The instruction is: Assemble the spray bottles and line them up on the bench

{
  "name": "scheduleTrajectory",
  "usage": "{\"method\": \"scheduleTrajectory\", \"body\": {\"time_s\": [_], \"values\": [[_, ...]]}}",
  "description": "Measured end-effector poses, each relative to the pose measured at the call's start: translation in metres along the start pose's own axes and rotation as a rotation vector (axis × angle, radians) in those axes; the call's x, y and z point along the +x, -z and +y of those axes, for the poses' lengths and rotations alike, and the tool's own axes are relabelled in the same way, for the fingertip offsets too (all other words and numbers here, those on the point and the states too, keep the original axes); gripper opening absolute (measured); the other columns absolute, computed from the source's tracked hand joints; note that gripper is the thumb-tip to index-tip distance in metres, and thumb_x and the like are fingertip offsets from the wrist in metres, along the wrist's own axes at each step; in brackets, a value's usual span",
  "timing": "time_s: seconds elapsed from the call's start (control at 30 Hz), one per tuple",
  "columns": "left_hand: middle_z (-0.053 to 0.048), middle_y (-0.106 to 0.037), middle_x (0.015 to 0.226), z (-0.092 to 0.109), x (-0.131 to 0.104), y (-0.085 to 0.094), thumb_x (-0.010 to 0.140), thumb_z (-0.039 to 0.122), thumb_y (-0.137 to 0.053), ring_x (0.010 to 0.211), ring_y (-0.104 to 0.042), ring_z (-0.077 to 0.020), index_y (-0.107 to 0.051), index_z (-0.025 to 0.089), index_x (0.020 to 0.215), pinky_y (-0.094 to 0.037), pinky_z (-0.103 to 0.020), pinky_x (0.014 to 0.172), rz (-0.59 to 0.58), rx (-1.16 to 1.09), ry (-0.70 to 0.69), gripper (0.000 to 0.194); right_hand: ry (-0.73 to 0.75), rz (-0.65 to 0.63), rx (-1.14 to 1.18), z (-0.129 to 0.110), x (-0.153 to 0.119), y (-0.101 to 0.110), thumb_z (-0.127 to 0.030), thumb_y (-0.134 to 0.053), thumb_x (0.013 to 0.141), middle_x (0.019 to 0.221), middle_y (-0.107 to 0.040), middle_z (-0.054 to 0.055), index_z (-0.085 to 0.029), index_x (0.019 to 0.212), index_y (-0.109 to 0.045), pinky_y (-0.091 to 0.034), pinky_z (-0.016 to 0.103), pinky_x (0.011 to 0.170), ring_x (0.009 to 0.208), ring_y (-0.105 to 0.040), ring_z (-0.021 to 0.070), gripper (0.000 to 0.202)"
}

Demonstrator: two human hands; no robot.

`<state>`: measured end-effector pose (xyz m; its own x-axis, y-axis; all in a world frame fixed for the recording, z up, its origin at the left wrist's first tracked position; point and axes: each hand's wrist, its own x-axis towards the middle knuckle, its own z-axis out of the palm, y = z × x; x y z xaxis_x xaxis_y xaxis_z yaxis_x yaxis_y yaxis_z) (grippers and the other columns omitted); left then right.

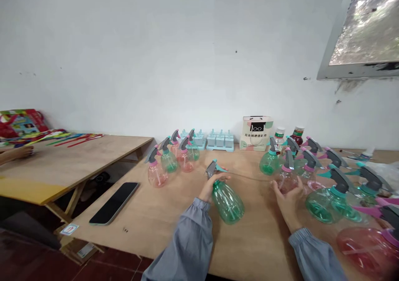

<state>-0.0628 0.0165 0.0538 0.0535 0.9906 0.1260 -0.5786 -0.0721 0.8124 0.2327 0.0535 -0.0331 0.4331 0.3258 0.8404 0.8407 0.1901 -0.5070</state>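
My left hand (210,185) is closed round the neck of a green spray bottle (229,204), which tilts with its grey and teal trigger head up and to the left. Thumb and fingers of my right hand (289,198) lie on either side of a pink spray bottle (286,182), gripping its body; its grey head points up. Around that hand stand several more spray bottles, among them a green one (268,162) behind it and another green one (322,204) to its right. A large pink bottle (361,247) is at the lower right.
On the left stands a group of pink and green spray bottles (157,175). A phone (114,203) lies near the table's left edge. Pale blue moulds (220,141) and a paper bag (256,133) stand by the wall. Another person's hand (23,152) rests at the left table (77,160).
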Motion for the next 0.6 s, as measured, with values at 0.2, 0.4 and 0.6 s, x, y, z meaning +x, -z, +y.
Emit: {"method": "scheduleTrajectory", "body": {"time_s": [0.2, 0.4, 0.6], "values": [[-0.003, -0.068, 0.076, -0.005, 0.003, 0.006, 0.053, 0.028, -0.073, 0.072, -0.062, -0.0152, -0.067, 0.016, 0.076, -0.044, -0.025, 0.065, 0.037, 0.029, 0.001, 0.027, -0.068, -0.052, 0.093, 0.003, -0.011, -0.008, -0.076, -0.055, 0.078, 0.133, -0.048, 0.027, -0.004, 0.141, -0.035, -0.040, 0.059, 0.103, 0.124, -0.048, 0.0399, 0.097], [0.000, -0.063, 0.067, -0.007, 0.004, 0.006, 0.055, 0.027, -0.069, 0.064, -0.054, -0.0124, -0.064, 0.018, 0.071, -0.041, -0.025, 0.065, 0.077, 0.094, -0.101, 0.019, -0.077, -0.084, 0.199, -0.009, -0.021, 0.000, -0.071, -0.062, 0.077, 0.132, -0.046, 0.024, -0.007, 0.141, -0.036, -0.036, 0.060, 0.106, 0.125, -0.044, 0.0377, 0.094], [-0.002, -0.066, 0.073, -0.008, 0.002, 0.003, 0.054, 0.027, -0.070, 0.075, -0.059, -0.0163, -0.067, 0.018, 0.076, -0.044, -0.029, 0.077, -0.046, 0.159, -0.142, 0.024, -0.054, -0.145, 0.290, -0.023, -0.035, 0.003, -0.065, -0.066, 0.076, 0.131, -0.047, 0.022, -0.010, 0.139, -0.038, -0.037, 0.058, 0.105, 0.123, -0.047, 0.0353, 0.088]]}}
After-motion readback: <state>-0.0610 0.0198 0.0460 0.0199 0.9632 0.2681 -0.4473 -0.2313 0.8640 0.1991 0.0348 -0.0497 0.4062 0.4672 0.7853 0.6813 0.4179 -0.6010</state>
